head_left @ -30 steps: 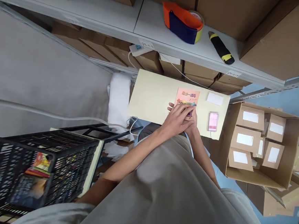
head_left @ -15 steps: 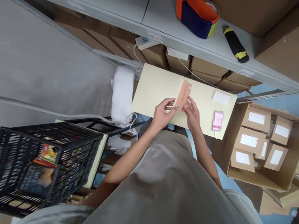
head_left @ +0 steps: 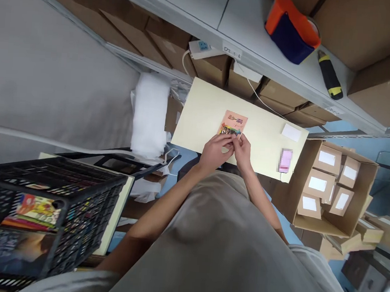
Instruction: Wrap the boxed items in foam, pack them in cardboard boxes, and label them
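One book (head_left: pixel 235 121) sits near the middle of the frame, over the pale surface (head_left: pixel 193 119), with the left hand (head_left: pixel 215 152) and the right hand (head_left: pixel 243 152) meeting at its lower edge. Judging by this pose, the step in hand is handling the book cover-up, perhaps looking it over. Fingers on each side are drawn narrow and close together; whether they pinch the book or merely rest on it, I cannot tell. A next move would seem to call for a secure hold on its edges, keeping the pages together. It looks thin and closed: salmon-pink cover, dark title lettering across the top, a rainbow-coloured picture lower down, partly hidden by fingers. Its back is out of sight. Right of centre, well apart from it, lie a phone (head_left: pixel 285 160) and a white slip (head_left: pixel 291 132).
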The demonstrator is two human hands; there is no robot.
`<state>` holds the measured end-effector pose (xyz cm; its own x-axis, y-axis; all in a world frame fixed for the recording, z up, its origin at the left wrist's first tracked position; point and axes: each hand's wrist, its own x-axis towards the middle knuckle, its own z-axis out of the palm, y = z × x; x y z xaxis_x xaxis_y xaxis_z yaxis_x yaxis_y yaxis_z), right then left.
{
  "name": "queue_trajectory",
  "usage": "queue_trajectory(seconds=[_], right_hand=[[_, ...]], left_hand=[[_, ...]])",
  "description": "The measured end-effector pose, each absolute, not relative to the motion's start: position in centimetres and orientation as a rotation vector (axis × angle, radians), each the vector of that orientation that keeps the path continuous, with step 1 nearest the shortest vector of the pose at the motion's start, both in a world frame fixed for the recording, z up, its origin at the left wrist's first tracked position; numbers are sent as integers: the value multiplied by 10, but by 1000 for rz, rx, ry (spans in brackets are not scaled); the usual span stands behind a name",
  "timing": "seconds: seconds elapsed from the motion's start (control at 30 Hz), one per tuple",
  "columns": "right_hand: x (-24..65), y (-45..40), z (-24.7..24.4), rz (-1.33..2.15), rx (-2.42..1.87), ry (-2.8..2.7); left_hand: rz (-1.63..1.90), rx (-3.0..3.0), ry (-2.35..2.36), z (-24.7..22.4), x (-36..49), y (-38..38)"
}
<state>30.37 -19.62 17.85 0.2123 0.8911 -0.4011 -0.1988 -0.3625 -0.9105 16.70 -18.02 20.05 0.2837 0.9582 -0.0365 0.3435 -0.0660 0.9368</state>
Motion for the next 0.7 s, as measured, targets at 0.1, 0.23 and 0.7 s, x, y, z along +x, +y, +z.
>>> queue_trajectory(seconds=[0.1, 0.23, 0.7], right_hand=[[285, -189, 170, 1315, -1598, -670], [255, -171, 162, 1368, -1625, -672], [170, -41, 38, 1314, -1848, -350]], left_hand=[[836, 1578, 1270, 181, 134, -170], [833, 1226, 1487, 133, 66, -145], [664, 936, 1393, -1, 11, -16]])
